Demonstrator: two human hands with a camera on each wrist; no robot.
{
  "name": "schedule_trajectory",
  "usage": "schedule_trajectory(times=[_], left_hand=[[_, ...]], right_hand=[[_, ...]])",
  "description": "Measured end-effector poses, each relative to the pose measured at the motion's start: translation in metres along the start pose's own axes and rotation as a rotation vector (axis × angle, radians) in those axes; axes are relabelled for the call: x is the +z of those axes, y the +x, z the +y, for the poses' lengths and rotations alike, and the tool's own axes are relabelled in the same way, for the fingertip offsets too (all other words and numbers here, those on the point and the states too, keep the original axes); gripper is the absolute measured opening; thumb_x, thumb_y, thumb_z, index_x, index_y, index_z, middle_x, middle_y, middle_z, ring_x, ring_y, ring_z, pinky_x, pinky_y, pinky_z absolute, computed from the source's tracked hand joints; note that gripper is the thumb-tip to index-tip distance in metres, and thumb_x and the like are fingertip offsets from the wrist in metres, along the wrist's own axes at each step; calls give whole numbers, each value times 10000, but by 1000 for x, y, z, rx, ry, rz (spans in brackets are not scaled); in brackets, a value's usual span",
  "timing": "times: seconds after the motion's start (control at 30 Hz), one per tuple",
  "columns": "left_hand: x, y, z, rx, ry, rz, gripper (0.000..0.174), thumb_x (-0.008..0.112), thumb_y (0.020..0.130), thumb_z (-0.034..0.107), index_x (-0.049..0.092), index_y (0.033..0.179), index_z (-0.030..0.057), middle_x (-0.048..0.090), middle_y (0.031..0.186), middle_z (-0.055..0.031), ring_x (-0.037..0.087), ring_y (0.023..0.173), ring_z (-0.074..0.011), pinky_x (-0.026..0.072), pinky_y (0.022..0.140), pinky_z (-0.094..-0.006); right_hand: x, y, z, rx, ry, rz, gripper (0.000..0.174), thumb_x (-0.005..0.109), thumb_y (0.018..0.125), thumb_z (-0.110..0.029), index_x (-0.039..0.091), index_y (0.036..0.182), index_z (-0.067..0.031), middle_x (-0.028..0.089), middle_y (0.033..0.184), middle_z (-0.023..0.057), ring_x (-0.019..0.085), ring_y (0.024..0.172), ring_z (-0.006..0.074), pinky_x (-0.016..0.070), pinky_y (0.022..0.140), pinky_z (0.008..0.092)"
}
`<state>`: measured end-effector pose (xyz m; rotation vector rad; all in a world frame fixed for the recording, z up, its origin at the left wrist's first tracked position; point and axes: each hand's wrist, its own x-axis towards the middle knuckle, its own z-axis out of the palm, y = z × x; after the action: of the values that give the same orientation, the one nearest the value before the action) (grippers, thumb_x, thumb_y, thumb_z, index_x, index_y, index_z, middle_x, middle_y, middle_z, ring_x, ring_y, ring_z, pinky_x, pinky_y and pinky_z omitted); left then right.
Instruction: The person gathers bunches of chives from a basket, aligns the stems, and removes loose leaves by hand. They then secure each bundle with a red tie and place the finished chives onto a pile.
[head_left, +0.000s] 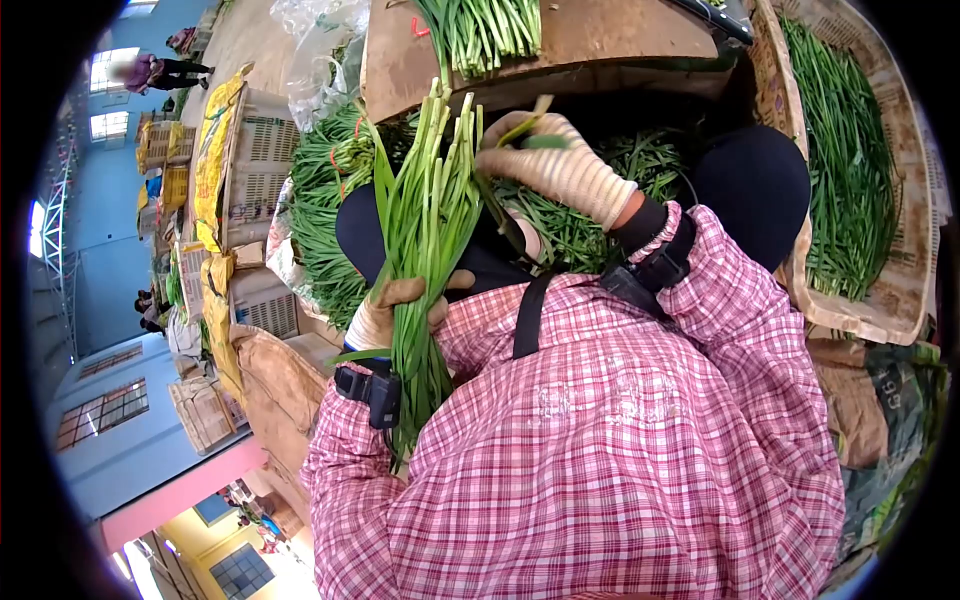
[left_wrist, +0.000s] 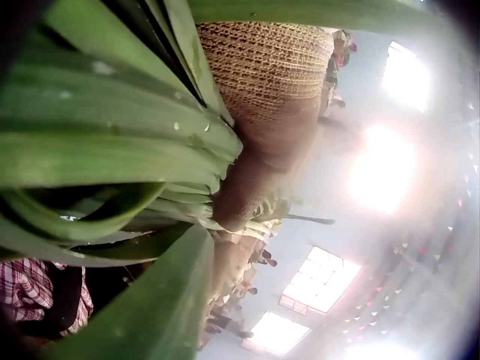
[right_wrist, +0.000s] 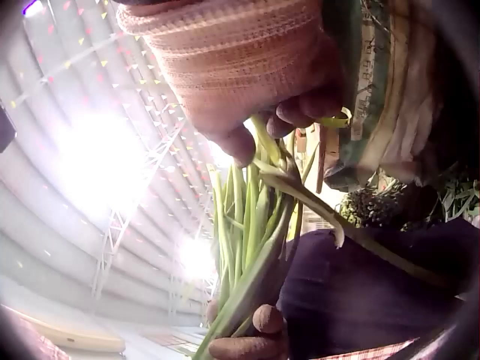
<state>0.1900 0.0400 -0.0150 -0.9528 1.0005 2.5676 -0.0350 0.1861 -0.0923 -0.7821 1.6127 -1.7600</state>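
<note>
Snugly, knit-gloved left hand (head_left: 376, 320) gripping flat-bladed greens (head_left: 430, 225), right hand (head_left: 562, 168) pinching narrow leaf (right_wrist: 315, 204)

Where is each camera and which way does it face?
Head: on the head, facing forward and down at bunched green stalks; left hand, right hand, plaid shirt show.
Left wrist: on that wrist, facing leaves and left hand.
Right wrist: on that wrist, facing the right hand and stalks; left fingers show.
Head and right wrist share both hands.
</note>
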Motion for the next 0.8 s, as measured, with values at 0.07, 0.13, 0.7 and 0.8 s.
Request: schedule_trajectory(times=[0.07, 0.13, 0.7, 0.8], left_hand=[[9, -3, -2, 21, -38, 58, 565, 642, 826, 104, 422, 1334, -5, 614, 1105, -271, 625, 628, -190, 469, 449, -223], [0, -2, -3, 35, -21, 39, 561, 640, 829, 110, 423, 1334, -5, 611, 1106, -278, 612, 601, -182, 459, 443, -222], [7, -2, -6, 125, 149, 28, 645, 690, 792, 140, 401, 1344, -26, 574, 1172, -289, 618, 633, -193, 491, 472, -258], [7, 0, -4, 51, 120, -8, 660, 698, 786, 124, 390, 1351, -21, 556, 1200, -291, 630, 660, -199, 537, 517, -265]], right_hand=[[3, -2, -10, 84, -254, -99, 232, 663, 743, -299, 674, 823, -81, 652, 825, 146, 642, 772, 286, 511, 748, 347], [5, 0, -14, -56, -474, 79, 189, 661, 751, -253, 663, 829, -81, 641, 829, 122, 639, 762, 266, 510, 728, 339], [-4, -2, -16, -63, -145, 43, 444, 752, 702, -355, 676, 937, 14, 653, 938, 151, 627, 916, 274, 493, 824, 346], [-2, -3, -22, 51, -14, 18, 418, 765, 705, -297, 674, 930, 42, 663, 870, 131, 627, 831, 213, 496, 792, 315]])
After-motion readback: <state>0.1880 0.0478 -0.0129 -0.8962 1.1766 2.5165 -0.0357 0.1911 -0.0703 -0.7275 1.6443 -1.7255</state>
